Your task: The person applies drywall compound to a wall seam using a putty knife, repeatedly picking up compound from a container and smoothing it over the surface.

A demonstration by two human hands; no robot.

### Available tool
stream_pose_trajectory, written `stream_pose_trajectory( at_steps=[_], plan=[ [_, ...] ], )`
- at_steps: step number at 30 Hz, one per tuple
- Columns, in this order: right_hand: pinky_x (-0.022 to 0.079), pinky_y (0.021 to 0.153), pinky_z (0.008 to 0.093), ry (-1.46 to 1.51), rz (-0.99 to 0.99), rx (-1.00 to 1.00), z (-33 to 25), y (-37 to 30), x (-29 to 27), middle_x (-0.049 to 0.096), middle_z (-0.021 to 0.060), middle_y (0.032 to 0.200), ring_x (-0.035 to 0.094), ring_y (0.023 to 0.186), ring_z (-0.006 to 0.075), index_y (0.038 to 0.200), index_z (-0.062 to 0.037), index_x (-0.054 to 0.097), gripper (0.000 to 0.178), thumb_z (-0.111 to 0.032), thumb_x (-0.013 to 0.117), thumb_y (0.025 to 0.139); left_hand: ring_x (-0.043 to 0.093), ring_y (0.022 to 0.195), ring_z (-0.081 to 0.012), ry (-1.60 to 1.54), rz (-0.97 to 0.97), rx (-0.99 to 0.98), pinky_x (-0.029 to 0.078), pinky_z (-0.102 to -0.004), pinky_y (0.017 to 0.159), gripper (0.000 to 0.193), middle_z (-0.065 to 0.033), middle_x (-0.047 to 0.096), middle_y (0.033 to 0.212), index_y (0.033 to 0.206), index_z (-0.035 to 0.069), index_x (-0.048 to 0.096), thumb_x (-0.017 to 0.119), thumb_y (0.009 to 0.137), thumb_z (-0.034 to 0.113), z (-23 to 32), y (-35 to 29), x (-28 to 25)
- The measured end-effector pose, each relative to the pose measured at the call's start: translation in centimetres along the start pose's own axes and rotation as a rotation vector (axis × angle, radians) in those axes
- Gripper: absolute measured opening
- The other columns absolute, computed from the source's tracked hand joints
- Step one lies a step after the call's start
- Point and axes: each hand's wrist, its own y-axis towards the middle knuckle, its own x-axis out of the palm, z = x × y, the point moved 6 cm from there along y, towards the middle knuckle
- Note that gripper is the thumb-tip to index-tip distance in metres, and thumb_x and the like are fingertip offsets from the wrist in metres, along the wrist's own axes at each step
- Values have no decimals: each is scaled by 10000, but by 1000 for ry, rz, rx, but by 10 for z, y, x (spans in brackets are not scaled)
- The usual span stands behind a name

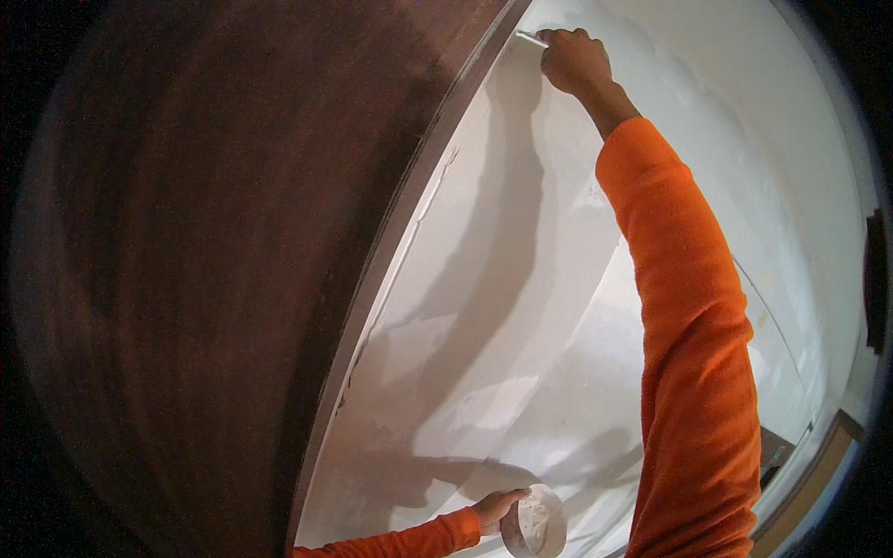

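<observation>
Right hand (575,60), extended from a long orange fabric sleeve (698,316), was closed in a fist around a thin, pale, flat-edged tool (531,39), which was positioned high on the smooth white wall surface (465,307), just beside the edge of a large dark brown panel (214,242). Left hand (497,510), located low and near the lower edge of the view, gripped the side of a round, pale, open-topped container (558,523), with the thumb at its rim. Whitish paste (534,523) lay inside the container; whether the tool's edge contacted the wall could not be determined.
</observation>
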Motion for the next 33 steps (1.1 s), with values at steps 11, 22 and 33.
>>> stream_pose_trajectory(
  at_steps=[11,22,33],
  plan=[
    [503,855,434,17,-105,-111,-49,-55,14,677,123,1028,617,1015,293,1054,-87,687,299,-173,525,818,589,1139,-236,-28,45,14,441,-395,1033,420,-129,605,1250,1278,-1,521,524,966,281,9,-4,1],
    [492,770,471,384,-382,-451,-160,-253,-16,662,149,919,626,913,308,934,-25,664,220,-138,565,774,580,1149,-240,65,49,4,433,-412,1039,429,-133,600,1253,1286,17,519,526,965,302,-1,5,-5],
    [516,885,460,129,-42,117,75,-45,3,689,156,1049,656,974,349,1241,-197,630,440,-153,484,829,583,1131,-256,55,67,-46,442,-421,1012,428,-130,605,1231,1266,9,521,545,954,302,2,-9,18]
  ],
)
